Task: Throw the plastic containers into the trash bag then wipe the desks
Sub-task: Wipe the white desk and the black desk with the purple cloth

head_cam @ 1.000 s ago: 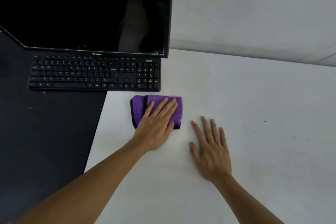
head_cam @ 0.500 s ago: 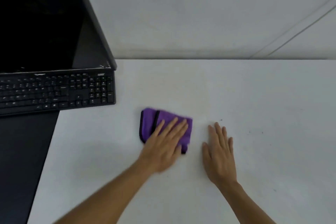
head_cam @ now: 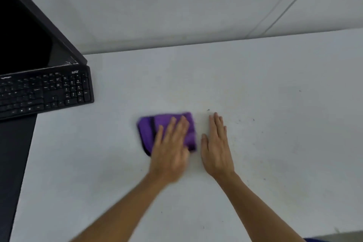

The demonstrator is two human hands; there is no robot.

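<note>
A folded purple cloth (head_cam: 149,129) with a black edge lies on the white desk (head_cam: 275,124), near its middle. My left hand (head_cam: 170,149) presses flat on the cloth with straight fingers and looks blurred by motion. Just right of the cloth, my right hand (head_cam: 216,147) rests flat on the bare desk, fingers straight and together. No plastic containers or trash bag are in view.
A black keyboard (head_cam: 45,92) sits at the left edge, with a dark monitor (head_cam: 25,35) behind it. A black mat (head_cam: 13,163) covers the desk's left strip. A grey wall (head_cam: 176,6) rises behind the desk. Small dark specks dot the desk right of my hands.
The cloth and my left hand have slid right, away from the keyboard, and my right hand moved right with them. The view has turned right, pushing monitor and keyboard toward the left edge.
</note>
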